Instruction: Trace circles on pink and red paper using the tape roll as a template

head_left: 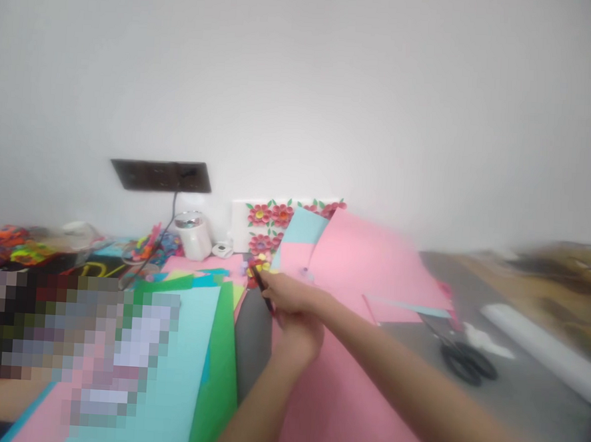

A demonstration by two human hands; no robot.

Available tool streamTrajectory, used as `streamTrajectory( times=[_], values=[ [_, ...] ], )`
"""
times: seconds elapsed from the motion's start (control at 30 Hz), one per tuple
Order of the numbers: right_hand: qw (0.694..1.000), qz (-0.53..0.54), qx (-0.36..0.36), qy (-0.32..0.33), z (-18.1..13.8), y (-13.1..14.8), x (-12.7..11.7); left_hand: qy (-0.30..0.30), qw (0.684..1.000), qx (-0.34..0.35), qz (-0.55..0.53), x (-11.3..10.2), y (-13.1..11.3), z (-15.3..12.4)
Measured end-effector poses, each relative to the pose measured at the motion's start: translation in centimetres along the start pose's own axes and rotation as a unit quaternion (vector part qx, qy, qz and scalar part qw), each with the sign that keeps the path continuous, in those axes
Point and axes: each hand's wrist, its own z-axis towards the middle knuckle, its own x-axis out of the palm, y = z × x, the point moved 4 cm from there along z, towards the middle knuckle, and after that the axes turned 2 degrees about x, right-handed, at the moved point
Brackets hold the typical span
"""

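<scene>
My right hand point(287, 291) is closed around a dark, slim, pen-like stick point(260, 283), its far end near small yellow and red paper pieces point(260, 261). Blur hides the stick's exact kind. Just below, my left hand point(299, 336) overlaps the right one, and its fingers are mostly hidden. Both hands are over a large pink paper sheet point(335, 397). Behind them, a white board point(240, 225) with red paper flowers point(260, 214) and green leaves leans on the wall, partly covered by pink paper point(368, 259) and light blue paper point(305, 225).
Light blue point(177, 360) and green sheets point(218, 376) lie at left, near a blurred-out patch. Black-handled scissors point(467, 361) and a white roll point(542, 349) are at right. A white device point(194, 235) stands below a wall socket point(161, 175), with a cable point(172, 210) hanging.
</scene>
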Motion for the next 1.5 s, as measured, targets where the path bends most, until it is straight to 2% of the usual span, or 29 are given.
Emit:
streamTrajectory(
  times=[0.13,0.3,0.43,0.6,0.83,0.97,1.07,1.13,1.27,1.37,1.5],
  values=[
    [0.999,0.003,0.029,-0.024,1.2,-1.0,-0.4,-0.038,0.997,-0.039,0.052,-0.4,-0.3,-0.4],
    [0.993,0.026,0.079,-0.088,1.4,-3.1,-1.4,-0.085,0.990,-0.066,0.095,-1.4,-0.6,-1.5],
    [0.982,0.057,0.105,-0.147,1.0,-5.0,-1.9,-0.107,0.987,-0.049,0.105,-2.0,-0.4,-2.3],
    [0.961,0.108,0.138,-0.213,-0.3,-7.3,-2.8,-0.104,0.988,-0.020,0.111,-2.3,-0.3,-2.7],
    [0.899,0.277,0.155,-0.302,-5.4,-11.4,-3.5,-0.090,0.989,0.023,0.119,-3.3,-0.1,-3.3],
    [0.854,0.381,0.141,-0.324,-9.6,-13.4,-3.0,-0.093,0.989,0.040,0.110,-3.8,0.3,-4.0],
    [0.834,0.420,0.138,-0.330,-12.1,-14.2,-2.5,-0.099,0.989,0.049,0.097,-3.7,0.6,-4.4],
    [0.816,0.454,0.127,-0.335,-13.0,-14.6,-2.0,-0.108,0.989,0.056,0.086,-3.3,0.9,-4.6],
    [0.759,0.535,0.105,-0.357,-13.4,-15.6,-0.9,-0.137,0.986,0.063,0.067,-1.9,1.6,-4.8],
    [0.749,0.546,0.105,-0.361,-13.2,-16.3,-0.5,-0.192,0.979,0.066,0.029,-0.9,1.9,-4.6],
    [0.755,0.541,0.100,-0.358,-13.2,-16.6,-0.6,-0.242,0.969,0.052,0.025,0.3,1.2,-3.8]
  ],
)
